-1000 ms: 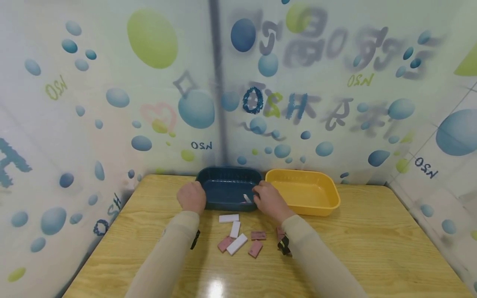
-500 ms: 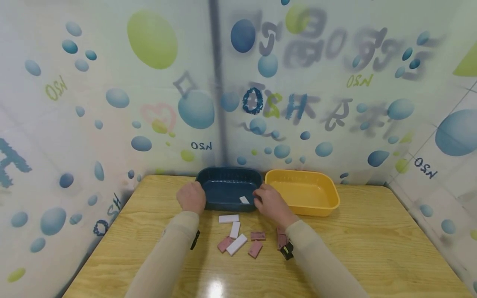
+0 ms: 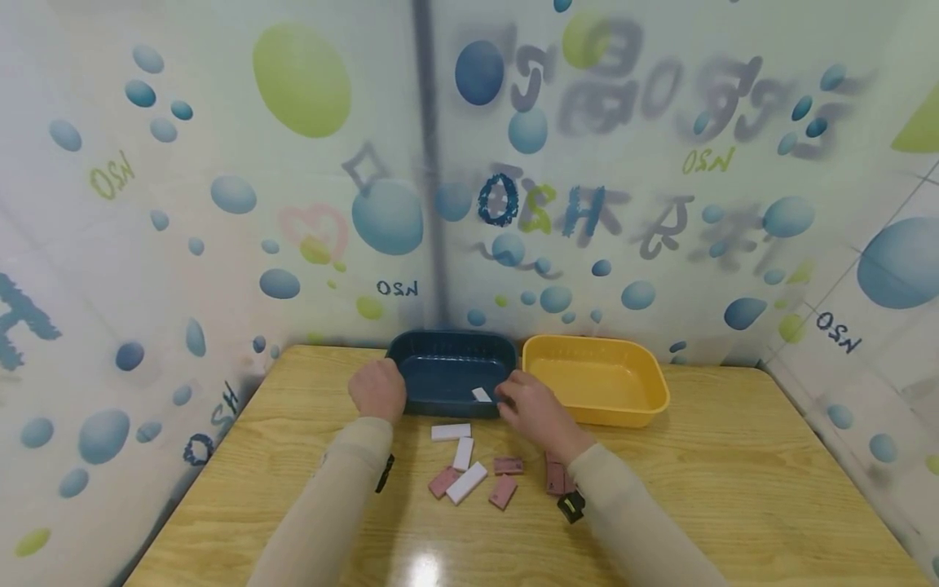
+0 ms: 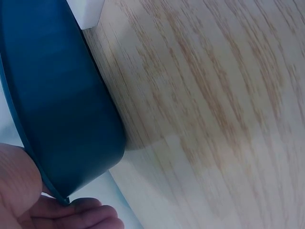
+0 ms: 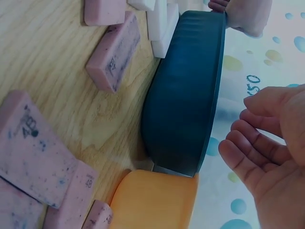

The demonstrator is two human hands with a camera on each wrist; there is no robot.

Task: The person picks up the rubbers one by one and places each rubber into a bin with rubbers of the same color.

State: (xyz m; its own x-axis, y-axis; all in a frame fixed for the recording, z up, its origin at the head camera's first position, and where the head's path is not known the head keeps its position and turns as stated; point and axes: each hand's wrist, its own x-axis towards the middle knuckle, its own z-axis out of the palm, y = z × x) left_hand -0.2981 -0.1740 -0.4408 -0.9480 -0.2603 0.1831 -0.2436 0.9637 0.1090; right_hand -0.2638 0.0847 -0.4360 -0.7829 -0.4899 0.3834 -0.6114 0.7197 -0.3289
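Observation:
My left hand (image 3: 377, 390) grips the left rim of a dark blue plastic tray (image 3: 456, 406), thumb on one side and fingers on the other (image 4: 62, 214). One white eraser (image 3: 480, 395) lies in this tray near its right front corner. Above the tray's right end hovers my right hand (image 3: 539, 414), its fingers loosely curled and holding nothing (image 5: 267, 148). In front of the tray, several white erasers (image 3: 466, 483) and pink erasers (image 3: 503, 492) lie loose on the wooden table. Some pink ones carry a "4B" mark (image 5: 35, 138).
A yellow tray (image 3: 623, 417) stands right beside the blue one, at the back of the table (image 3: 734, 489). More pink erasers (image 3: 555, 475) lie close by the right wrist. A printed curtain (image 3: 645, 163) hangs behind the trays.
The white eraser was tilted beside the right fingers; it now lies in the blue tray. The right hand has drawn back slightly. The left hand has stayed on the rim.

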